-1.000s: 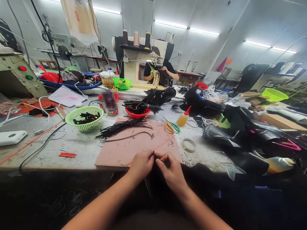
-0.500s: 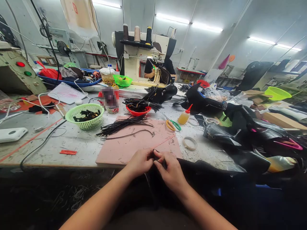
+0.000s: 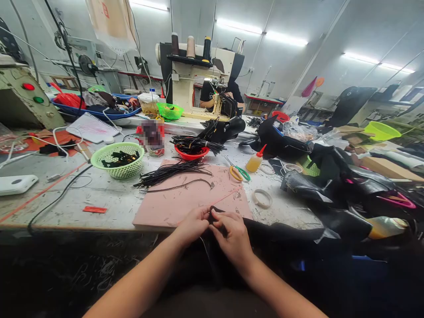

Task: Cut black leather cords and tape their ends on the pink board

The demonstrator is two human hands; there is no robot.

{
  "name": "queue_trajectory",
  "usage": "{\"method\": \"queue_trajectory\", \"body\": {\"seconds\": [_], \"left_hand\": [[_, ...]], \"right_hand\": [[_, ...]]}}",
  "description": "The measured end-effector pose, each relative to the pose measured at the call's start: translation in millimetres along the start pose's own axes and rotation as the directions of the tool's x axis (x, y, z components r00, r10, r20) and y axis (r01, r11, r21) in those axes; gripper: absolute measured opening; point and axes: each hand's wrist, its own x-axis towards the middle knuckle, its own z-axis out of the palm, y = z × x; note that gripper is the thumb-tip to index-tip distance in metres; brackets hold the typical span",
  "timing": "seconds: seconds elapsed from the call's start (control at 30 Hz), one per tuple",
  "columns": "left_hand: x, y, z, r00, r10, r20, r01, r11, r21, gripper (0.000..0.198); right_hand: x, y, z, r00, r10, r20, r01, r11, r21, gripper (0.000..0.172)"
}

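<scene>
black strips (image 3: 170, 173) lie across the upper left of the pink board (image 3: 172, 210), scissors (image 3: 233, 166) at its upper right. at lower centre, the left hand (image 3: 193, 226) and right hand (image 3: 234, 232), fingertips drawn together, pinch black material (image 3: 212, 249).

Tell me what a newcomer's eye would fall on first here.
Probably the two bare hands, left hand and right hand, pinching black material at the near edge of the pink board. Next, likely the red bowl behind that board, heaped with black strips, and the pale green basket to its left. Beyond rises the cream sewing machine, topped by three thread spools.
</scene>
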Motion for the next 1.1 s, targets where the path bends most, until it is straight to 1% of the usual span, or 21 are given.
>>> {"method": "queue_trajectory", "body": {"seconds": [0.1,0.2,0.27,0.33,0.4,0.47,0.5,0.53,0.57,0.63,0.7,0.73,0.77,0.8,0.83,0.87,0.93,0.97,1.0,1.03,1.1], "left_hand": [[0.2,0.6,0.5,1.000,0.015,0.010,-0.015,0.999,-0.032,0.038],[1.4,-0.9,-0.6,1.000,0.017,0.010,-0.017,0.998,-0.056,0.043],[0.0,-4.0,-1.3,0.999,-0.010,-0.040,0.007,0.998,-0.069,0.046],[-5.6,-8.9,-0.8,0.992,-0.069,-0.109,0.062,0.996,-0.064,0.051],[-16.1,-15.3,1.4,0.986,-0.076,-0.146,0.074,0.997,-0.019,0.063],[-29.5,-21.6,4.2,0.993,-0.003,-0.118,0.015,0.995,0.102,0.076],[-36.3,-24.0,5.2,0.995,0.034,-0.091,-0.017,0.983,0.180,0.080],[-42.5,-25.5,5.6,0.995,0.061,-0.073,-0.041,0.965,0.259,0.081],[-47.5,-26.0,5.2,0.995,0.072,-0.070,-0.045,0.942,0.332,0.079],[-53.7,-23.8,1.8,0.992,0.075,-0.099,-0.027,0.909,0.416,0.069],[-55.2,-18.7,-3.9,0.987,0.082,-0.135,-0.024,0.922,0.386,0.055],[-55.0,-15.8,-6.8,0.985,0.078,-0.152,-0.022,0.940,0.340,0.048],[-54.7,-13.1,-9.4,0.983,0.067,-0.172,-0.016,0.960,0.281,0.042],[-54.4,-10.9,-11.4,0.980,0.046,-0.194,-0.003,0.977,0.215,0.037],[-54.4,-9.4,-12.5,0.975,0.020,-0.219,0.014,0.988,0.152,0.034],[-54.7,-8.5,-12.8,0.971,-0.007,-0.238,0.031,0.995,0.097,0.032],[-55.7,-8.2,-11.3,0.968,-0.041,-0.248,0.046,0.999,0.013,0.030],[-56.2,-8.5,-9.9,0.968,-0.046,-0.247,0.044,0.999,-0.016,0.030],[-56.6,-8.9,-8.2,0.967,-0.047,-0.249,0.040,0.999,-0.033,0.030],[-56.8,-9.3,-6.4,0.967,-0.043,-0.252,0.034,0.999,-0.040,0.029],[-56.7,-9.5,-2.8,0.965,-0.023,-0.263,0.014,0.999,-0.037,0.029]], "right_hand": [[-1.8,-2.4,-0.5,0.999,-0.023,0.036,0.024,0.999,-0.046,0.006],[-0.8,-6.4,-5.3,0.994,-0.024,0.111,0.032,0.997,-0.076,0.007],[2.3,-9.2,-11.1,0.984,-0.004,0.178,0.026,0.992,-0.123,0.008],[7.3,-11.4,-18.5,0.968,0.021,0.250,0.038,0.973,-0.227,0.010],[14.4,-12.8,-27.2,0.942,0.046,0.332,0.069,0.943,-0.326,0.011],[23.4,-13.4,-37.5,0.893,0.064,0.446,0.093,0.943,-0.320,0.016],[28.8,-13.5,-43.4,0.854,0.057,0.517,0.100,0.958,-0.270,0.021],[34.7,-13.6,-49.6,0.805,0.033,0.592,0.107,0.974,-0.201,0.026],[41.1,-13.8,-56.1,0.747,-0.007,0.665,0.119,0.985,-0.123,0.029],[54.9,-14.6,-68.7,0.614,-0.100,0.783,0.151,0.989,0.008,0.030],[68.5,-16.3,-78.8,0.496,-0.156,0.854,0.160,0.983,0.087,0.035],[74.5,-17.5,-82.2,0.453,-0.167,0.876,0.156,0.982,0.107,0.040],[79.8,-19.0,-84.3,0.421,-0.171,0.891,0.159,0.981,0.114,0.046],[84.1,-20.8,-85.0,0.405,-0.176,0.897,0.181,0.977,0.110,0.050],[87.3,-22.8,-84.6,0.402,-0.187,0.896,0.230,0.968,0.099,0.051],[89.7,-25.0,-83.2,0.413,-0.210,0.886,0.300,0.950,0.085,0.047],[92.5,-29.4,-78.6,0.447,-0.290,0.846,0.446,0.892,0.070,0.033],[93.2,-31.4,-75.8,0.445,-0.337,0.830,0.500,0.862,0.082,0.026],[93.5,-33.2,-72.9,0.424,-0.375,0.824,0.535,0.838,0.106,0.021],[93.4,-34.5,-69.9,0.388,-0.400,0.831,0.549,0.824,0.140,0.018],[92.1,-35.7,-63.7,0.300,-0.421,0.856,0.541,0.814,0.211,0.017]]}}
